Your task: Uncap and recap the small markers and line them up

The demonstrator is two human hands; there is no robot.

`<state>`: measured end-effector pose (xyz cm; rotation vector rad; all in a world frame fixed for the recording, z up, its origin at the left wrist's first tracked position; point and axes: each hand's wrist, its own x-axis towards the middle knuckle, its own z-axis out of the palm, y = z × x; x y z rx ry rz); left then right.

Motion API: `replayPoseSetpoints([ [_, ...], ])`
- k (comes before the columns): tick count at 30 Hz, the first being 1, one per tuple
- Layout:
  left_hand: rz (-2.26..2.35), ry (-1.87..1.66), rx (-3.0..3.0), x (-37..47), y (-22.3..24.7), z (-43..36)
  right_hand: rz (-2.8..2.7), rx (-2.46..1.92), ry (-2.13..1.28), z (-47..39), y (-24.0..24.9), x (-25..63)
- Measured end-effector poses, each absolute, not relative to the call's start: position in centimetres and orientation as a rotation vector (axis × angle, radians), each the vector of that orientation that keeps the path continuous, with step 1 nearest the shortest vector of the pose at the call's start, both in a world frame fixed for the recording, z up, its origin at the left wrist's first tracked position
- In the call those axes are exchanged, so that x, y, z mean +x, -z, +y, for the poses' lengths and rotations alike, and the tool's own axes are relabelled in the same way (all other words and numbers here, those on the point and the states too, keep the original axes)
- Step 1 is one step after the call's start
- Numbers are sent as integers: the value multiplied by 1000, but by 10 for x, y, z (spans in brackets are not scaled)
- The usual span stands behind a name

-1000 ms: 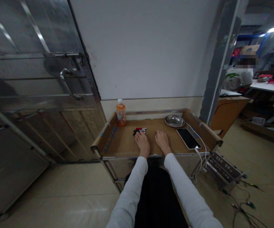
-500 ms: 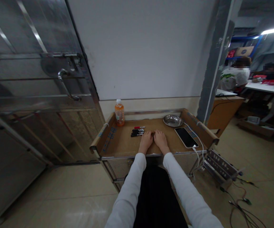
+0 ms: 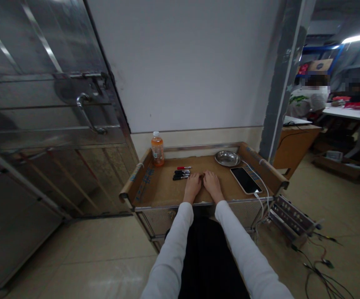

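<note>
My left hand [image 3: 193, 186] and my right hand [image 3: 211, 184] rest close together on the cardboard-covered table [image 3: 161, 193], near its front edge. The fingers of both are small and partly hidden, so I cannot make out whether they hold anything. Several black pens [image 3: 181, 175] lie beside my left fingers, with a red pen [image 3: 184, 167] just behind them. To the right of my right hand lies a phone [image 3: 245, 180] with a white cable plugged in. Behind the phone sits a round metal dish [image 3: 227, 158].
An orange drink bottle [image 3: 157, 150] stands at the table's back left corner. Raised cardboard sides [image 3: 136, 176] flank the tabletop. A metal door [image 3: 43, 95] is at the left. On the floor at right are a power strip unit [image 3: 294, 218] and cables. People sit farther back.
The whole view has shifted very slightly. My hands stay together in the same place on the table, and the objects have not moved.
</note>
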<state>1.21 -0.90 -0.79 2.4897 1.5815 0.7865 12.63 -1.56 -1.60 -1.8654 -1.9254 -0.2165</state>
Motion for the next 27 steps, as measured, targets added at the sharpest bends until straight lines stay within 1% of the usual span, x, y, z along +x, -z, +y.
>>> replayPoseSetpoints([
  [13,1604,-746,2507,14,-1,-15,-1916,-1853,205,-14,17,128],
  [15,1754,-774,2502,15,-4,-19,-1916,-1850,212,-15,17,128],
  [18,2246,-975,2301,16,-6,-26,-1914,-1840,189,-15,18,128],
  [20,2481,-1015,2135,15,-4,-29,-1910,-1832,173,-14,18,128],
  [23,2556,-912,2088,14,-2,-30,-1911,-1828,165,-14,18,129],
  [27,2403,-848,2251,14,0,-26,-1915,-1810,161,-15,15,128],
])
